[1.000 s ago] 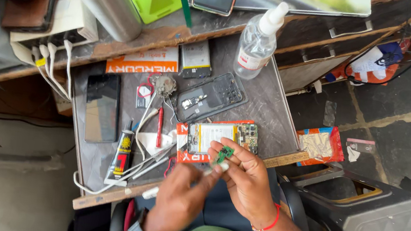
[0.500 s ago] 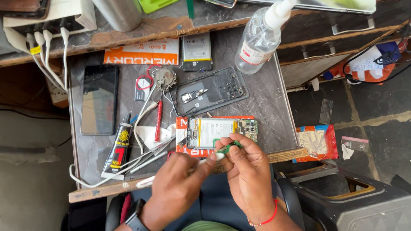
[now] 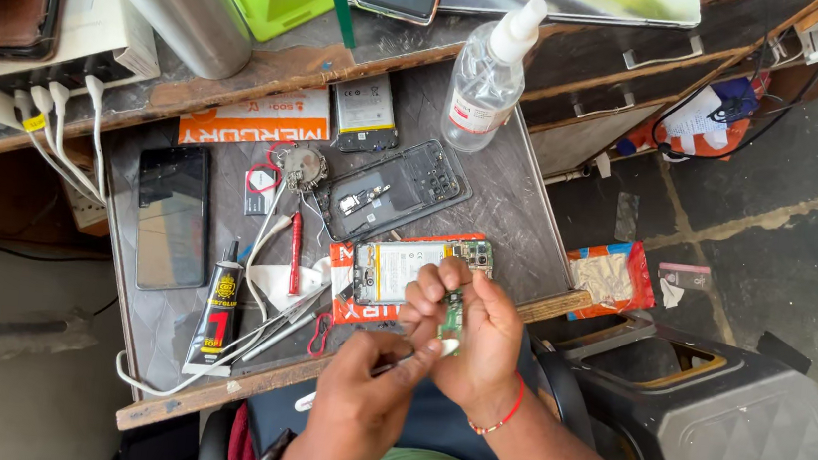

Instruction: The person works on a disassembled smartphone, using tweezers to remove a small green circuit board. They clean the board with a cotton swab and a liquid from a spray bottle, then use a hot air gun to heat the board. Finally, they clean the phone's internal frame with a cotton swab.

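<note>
**Q.** Where does the small green circuit board (image 3: 452,316) sit, and what has hold of it?

**A.** It stands upright at the near edge of the grey work tray (image 3: 522,196), just at 6 o'clock from the opened phone (image 3: 421,264) with its pale battery showing. Your right hand (image 3: 483,342) pinches the board's edges between thumb and curled fingers, closed on it. Your left hand (image 3: 369,381) comes in from 7 o'clock, its fingers drawn together on a thin tool with a white tip (image 3: 445,346) that meets the board's lower end. What kind of tool it is cannot be told.

**Q.** How should you carry out this step well?

**A.** Judging by the grip, hold the board by its edges only and keep your thumb off the face. Move the tip in short, light strokes. Brace both wrists against each other or the tray rim so the tip does not skid.

**Q.** How are your hands posed?

**A.** Both forearms rise from 6 o'clock. The right wrist, with its red thread bracelet (image 3: 496,420), is bent inward, palm turned toward the left. The left wrist is nearly straight, knuckles up.

**Q.** What lies nearby?

**A.** A black glue tube (image 3: 217,314) at 9 o'clock, a dark phone (image 3: 171,216) beyond it, an empty phone frame (image 3: 395,188) at 12 o'clock, and a clear spray bottle (image 3: 487,77) farther off.
</note>
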